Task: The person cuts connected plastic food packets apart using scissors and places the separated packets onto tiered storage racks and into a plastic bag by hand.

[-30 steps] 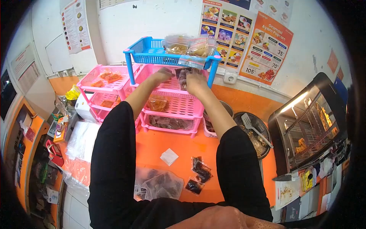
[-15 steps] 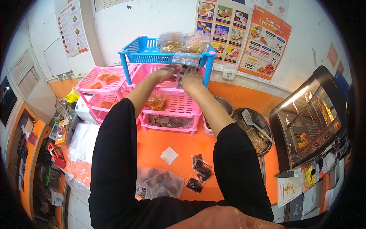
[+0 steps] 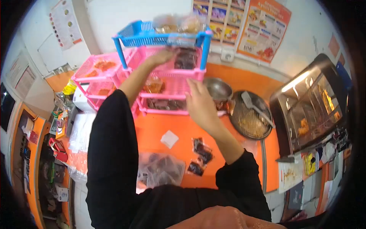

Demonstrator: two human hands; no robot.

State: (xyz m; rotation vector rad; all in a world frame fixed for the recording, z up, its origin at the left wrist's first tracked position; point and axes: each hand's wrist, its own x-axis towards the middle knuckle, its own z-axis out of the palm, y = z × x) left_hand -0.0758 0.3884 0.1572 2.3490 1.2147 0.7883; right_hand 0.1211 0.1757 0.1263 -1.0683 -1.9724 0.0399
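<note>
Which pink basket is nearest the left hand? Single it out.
The upper pink basket directly beneath the blue basket: the left hand is at it, near its dark packets. Other pink baskets sit lower or farther left.

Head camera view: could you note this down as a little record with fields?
Left hand: at the pink tier beneath the blue basket, beside dark packets; grip unclear
Right hand: fingers apart, no item visible, in front of the lower pink shelves
Counter: small white square, translucent bag, dark sachets
To the right: pan with spatula, lit display case
</note>
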